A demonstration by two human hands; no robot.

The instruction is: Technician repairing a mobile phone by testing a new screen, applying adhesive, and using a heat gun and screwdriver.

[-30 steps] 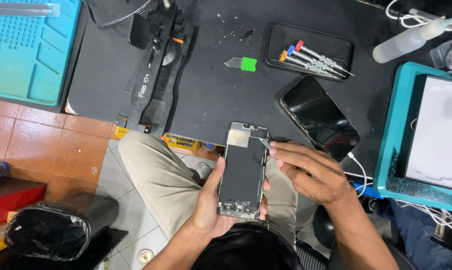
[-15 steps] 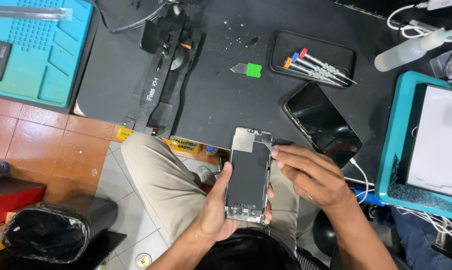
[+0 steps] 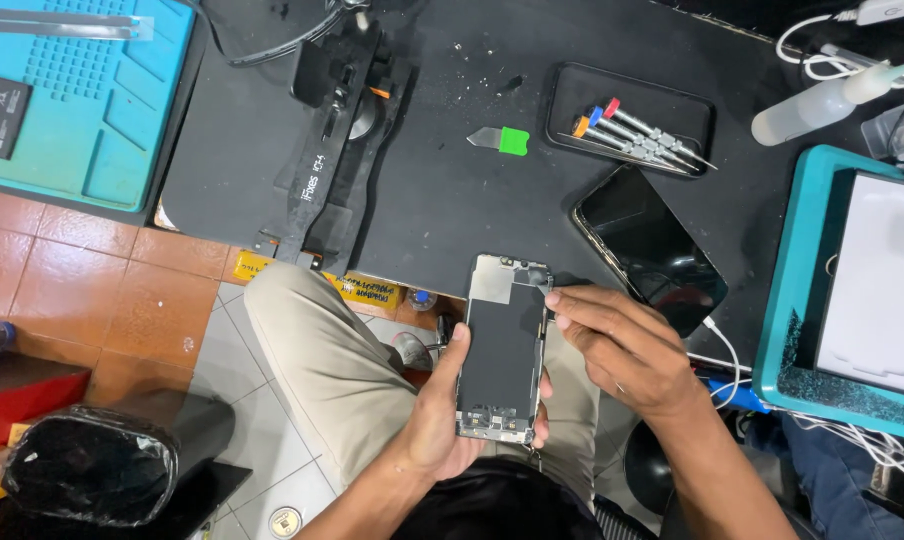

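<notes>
My left hand is curled around an opened phone. My thumb lies along its left edge and my fingers wrap the bottom right corner, so I hold it tight. The phone is a flat rectangle with its cover off. I can see a big dark block in the middle, a shiny silver plate at the top, and tiny metal bits at the bottom.

My right hand is half closed. Its fingertips pinch together at the phone's top right corner and touch the edge there. I cannot tell if something small is between them.

I hold the phone over my lap, just below the edge of the black mat. Above the phone lies a small green and grey pry tool. To the phone's upper right rest a smooth black screen and a black tray of screwdrivers.
</notes>
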